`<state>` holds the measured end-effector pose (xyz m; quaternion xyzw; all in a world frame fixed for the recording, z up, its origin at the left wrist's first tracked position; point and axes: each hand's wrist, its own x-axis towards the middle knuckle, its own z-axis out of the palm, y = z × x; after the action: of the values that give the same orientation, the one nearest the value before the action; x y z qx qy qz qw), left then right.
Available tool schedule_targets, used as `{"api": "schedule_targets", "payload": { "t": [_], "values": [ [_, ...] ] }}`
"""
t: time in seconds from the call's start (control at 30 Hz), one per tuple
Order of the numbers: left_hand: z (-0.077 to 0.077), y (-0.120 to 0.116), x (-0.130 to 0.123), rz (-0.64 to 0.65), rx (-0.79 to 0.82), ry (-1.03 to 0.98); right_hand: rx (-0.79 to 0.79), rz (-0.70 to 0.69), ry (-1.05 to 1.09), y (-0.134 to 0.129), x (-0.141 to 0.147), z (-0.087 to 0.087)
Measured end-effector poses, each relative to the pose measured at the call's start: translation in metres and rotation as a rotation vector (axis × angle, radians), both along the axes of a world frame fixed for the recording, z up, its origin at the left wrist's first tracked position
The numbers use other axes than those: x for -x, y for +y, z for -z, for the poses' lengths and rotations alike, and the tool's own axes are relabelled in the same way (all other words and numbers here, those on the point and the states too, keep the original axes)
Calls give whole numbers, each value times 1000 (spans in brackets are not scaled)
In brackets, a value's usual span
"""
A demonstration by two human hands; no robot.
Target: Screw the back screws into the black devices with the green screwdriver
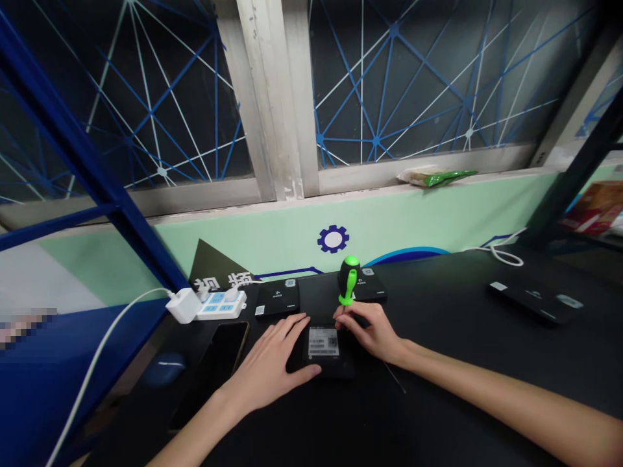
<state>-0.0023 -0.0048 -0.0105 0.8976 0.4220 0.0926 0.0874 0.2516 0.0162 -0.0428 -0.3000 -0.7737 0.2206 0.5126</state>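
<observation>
A flat black electronic box lies on the black table in front of me, with a white printed label and a square code facing up. My left hand is spread along its left side, thumb at the near end and fingertips at the far end. Thumb and fingers of my right hand pinch the shaft of a screwdriver with a green and black handle. It stands nearly upright over the box's far right corner; its tip is hidden by my fingers. A thin rod lies right of the box.
Similar black boxes stand behind and at the far right. Left are a power strip with a white charger, a dark phone and a dark blue rounded object. A green packet rests on the windowsill.
</observation>
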Motion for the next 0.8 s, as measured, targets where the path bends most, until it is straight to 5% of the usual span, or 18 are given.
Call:
{"api": "schedule_targets", "payload": {
  "t": [0.8],
  "values": [
    [-2,-2,0,0,2,-7,-3,30,25,-1,-1,2]
  ]
}}
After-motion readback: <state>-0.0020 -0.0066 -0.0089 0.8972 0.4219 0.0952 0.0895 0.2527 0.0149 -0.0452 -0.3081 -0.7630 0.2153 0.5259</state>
